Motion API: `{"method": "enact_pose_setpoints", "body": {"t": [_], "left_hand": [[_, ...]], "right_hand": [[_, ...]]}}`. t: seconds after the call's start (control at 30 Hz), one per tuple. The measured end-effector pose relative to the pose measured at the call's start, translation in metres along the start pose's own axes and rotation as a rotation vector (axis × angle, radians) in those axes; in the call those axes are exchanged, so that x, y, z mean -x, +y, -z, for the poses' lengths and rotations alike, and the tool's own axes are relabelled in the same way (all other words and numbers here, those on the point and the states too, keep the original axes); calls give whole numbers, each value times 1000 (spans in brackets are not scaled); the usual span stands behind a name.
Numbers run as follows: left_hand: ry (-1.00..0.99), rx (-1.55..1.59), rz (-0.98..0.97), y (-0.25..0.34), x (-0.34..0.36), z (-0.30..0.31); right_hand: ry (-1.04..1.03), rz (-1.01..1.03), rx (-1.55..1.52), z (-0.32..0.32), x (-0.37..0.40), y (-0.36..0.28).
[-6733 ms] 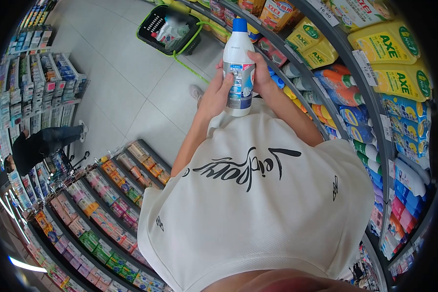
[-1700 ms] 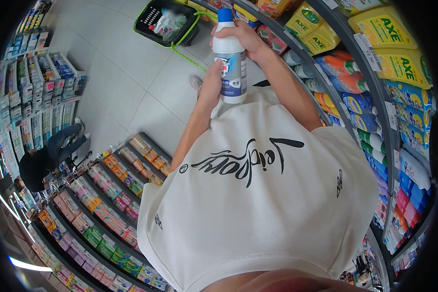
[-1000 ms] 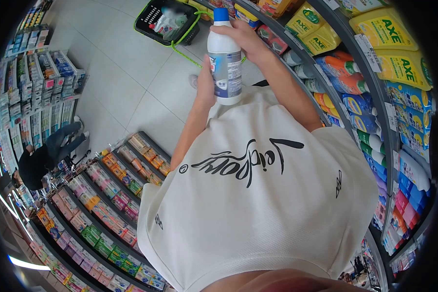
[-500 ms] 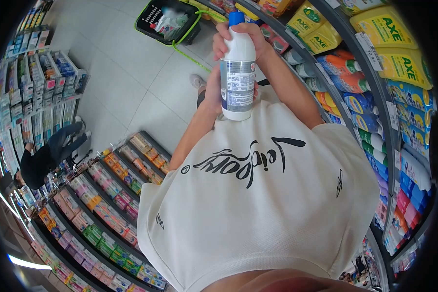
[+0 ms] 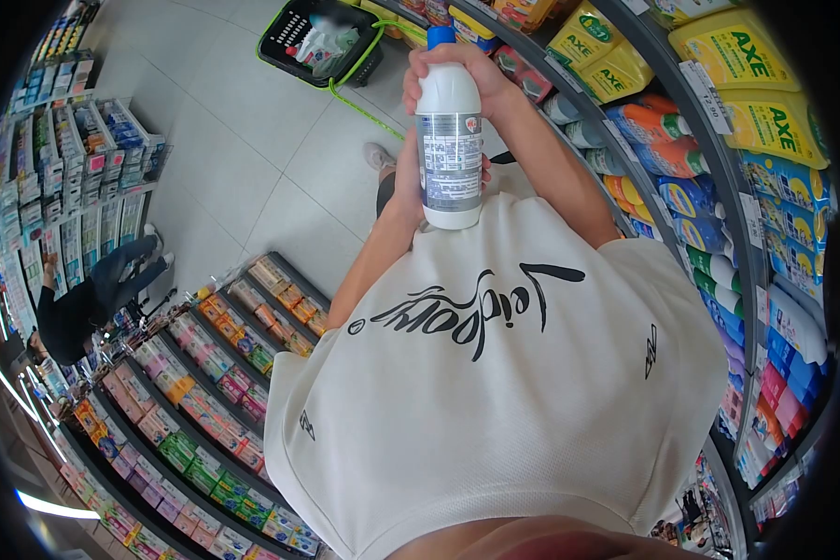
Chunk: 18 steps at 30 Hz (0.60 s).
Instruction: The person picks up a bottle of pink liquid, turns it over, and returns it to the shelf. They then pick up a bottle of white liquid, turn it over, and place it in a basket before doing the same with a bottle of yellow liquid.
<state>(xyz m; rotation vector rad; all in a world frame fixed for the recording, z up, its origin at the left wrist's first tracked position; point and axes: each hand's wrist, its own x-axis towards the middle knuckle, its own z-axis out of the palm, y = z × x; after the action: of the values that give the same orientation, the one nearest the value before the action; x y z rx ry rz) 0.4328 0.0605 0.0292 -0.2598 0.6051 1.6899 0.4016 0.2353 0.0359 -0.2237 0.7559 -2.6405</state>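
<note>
In front of my chest is a white plastic bottle (image 5: pixel 450 93) with a blue cap (image 5: pixel 441 36), held roughly upright with its cap away from me. A grey and blue label (image 5: pixel 452 159) with small printed text faces me. My right hand (image 5: pixel 481 70) wraps round the neck and shoulder, just below the cap. Lower down, my left hand (image 5: pixel 405 177) is closed round the body from behind. Its fingertips show at the bottle's right side, while its palm is mostly hidden.
A black shopping basket (image 5: pixel 368 70) with a green rim and a bag inside stands on the tiled floor ahead. Shelves of cleaning products (image 5: pixel 616 75) curve along my right. Boxed goods (image 5: pixel 196 467) fill shelves at lower left. A person in dark clothes (image 5: pixel 75 313) stands at far left.
The bottle has turned slightly and its cap end has shifted a little left and away. My right hand has moved with it. The other person's arm has risen towards the shelf.
</note>
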Motion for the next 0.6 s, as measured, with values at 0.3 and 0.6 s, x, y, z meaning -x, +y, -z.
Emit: {"method": "enact_pose_setpoints", "body": {"t": [0.3,0.6], "left_hand": [[8,13,-29,-1,2,-2],[9,16,-41,-1,4,-3]], "right_hand": [[89,-9,41,-8,0,-1],[103,-13,49,-9,-1,1]]}}
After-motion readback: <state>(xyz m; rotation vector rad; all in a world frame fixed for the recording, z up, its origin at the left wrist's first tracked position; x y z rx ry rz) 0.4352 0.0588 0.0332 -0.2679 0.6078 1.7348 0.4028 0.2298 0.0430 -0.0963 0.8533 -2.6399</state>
